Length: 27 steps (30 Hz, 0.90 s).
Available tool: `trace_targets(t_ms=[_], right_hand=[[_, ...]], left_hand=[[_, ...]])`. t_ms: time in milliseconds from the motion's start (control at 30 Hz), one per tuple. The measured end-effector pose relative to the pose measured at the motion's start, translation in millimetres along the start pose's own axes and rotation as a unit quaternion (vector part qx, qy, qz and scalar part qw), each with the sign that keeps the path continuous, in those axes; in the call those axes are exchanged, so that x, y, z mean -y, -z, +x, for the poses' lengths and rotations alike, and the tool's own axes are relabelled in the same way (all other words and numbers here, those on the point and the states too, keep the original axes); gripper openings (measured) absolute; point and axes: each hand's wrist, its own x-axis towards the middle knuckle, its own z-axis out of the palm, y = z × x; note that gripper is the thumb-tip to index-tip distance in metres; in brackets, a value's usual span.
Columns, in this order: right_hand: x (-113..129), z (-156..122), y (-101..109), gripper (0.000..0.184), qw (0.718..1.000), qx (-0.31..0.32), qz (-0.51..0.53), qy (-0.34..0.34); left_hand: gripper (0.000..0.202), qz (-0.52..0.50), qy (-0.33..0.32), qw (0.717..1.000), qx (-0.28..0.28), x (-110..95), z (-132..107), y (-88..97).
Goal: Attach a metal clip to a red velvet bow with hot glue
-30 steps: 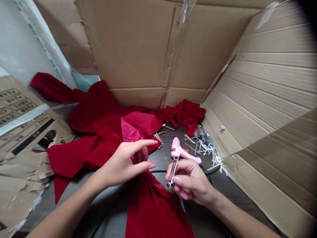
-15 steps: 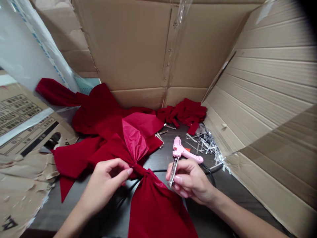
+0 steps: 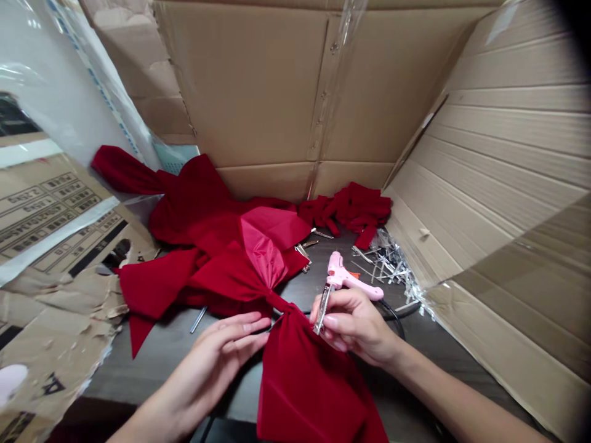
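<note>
A large red velvet bow (image 3: 307, 375) lies across the table, gathered at a narrow knot in its middle, with a shinier pinkish-red underside showing on its far loop. My left hand (image 3: 226, 344) is open beside the knot, fingers stretched toward it; whether the fingertips touch the fabric I cannot tell. In my right hand (image 3: 357, 326), a slim silver metal clip (image 3: 324, 306) is pinched between thumb and fingers, just right of the knot. Right behind that hand lies a pink glue gun (image 3: 354, 282) with an orange trigger.
More red bows (image 3: 189, 203) are heaped at the back left. Red fabric strips (image 3: 351, 209) and silver foil-like strips (image 3: 392, 261) lie at the back right, several metal clips (image 3: 302, 253) between. Cardboard walls (image 3: 258, 86) surround the table; a black cord (image 3: 394, 317) runs across it.
My left hand has let go of its pinch near the knot and opened, moving slightly right and down. My right hand still holds the clip. The view has shifted a little left.
</note>
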Motion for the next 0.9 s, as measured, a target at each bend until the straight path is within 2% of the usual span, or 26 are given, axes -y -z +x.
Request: trace_targets(t_ms=[167,367,500,533,600,700,800,833,900], right_hand=[[-0.9,0.8,1.1,0.029,1.000,-0.009,-0.003,0.003],[-0.7,2.6,1.1,0.027,0.999,-0.027,0.015,-0.012],[2.0,1.9,-1.0,0.025,0.999,-0.024,0.027,-0.010],[3.7,1.6,-1.2,0.024,0.999,-0.026,0.029,-0.005],[8.1,0.9,-0.6,0.023,0.999,-0.037,0.029,0.011],[15.2,-0.1,2.3,0.020,0.998,-0.059,0.005,0.032],[21.0,-1.1,4.8,0.020,0.995,-0.084,-0.041,0.031],[22.5,-1.4,5.1,0.021,0.994,-0.087,-0.057,0.032],[24.8,-1.8,4.8,0.022,0.992,-0.085,-0.084,0.043]], left_hand=[[0.017,-0.043,0.021,0.999,-0.009,1.0,4.9,-15.9],[0.013,-0.071,0.022,0.997,0.035,2.5,26.9,-29.4],[0.008,-0.033,0.023,0.996,0.077,0.9,38.9,-35.0],[0.005,-0.011,0.012,0.996,0.086,-0.1,41.4,-36.3],[0.014,0.038,-0.031,0.993,0.107,-3.6,47.8,-38.4],[0.028,0.156,-0.114,0.971,0.143,-14.6,63.0,-40.9],[0.036,0.290,-0.196,0.916,0.198,-29.8,80.3,-43.4],[0.035,0.313,-0.214,0.901,0.209,-33.8,84.7,-44.4],[0.033,0.312,-0.221,0.893,0.239,-37.3,90.3,-46.4]])
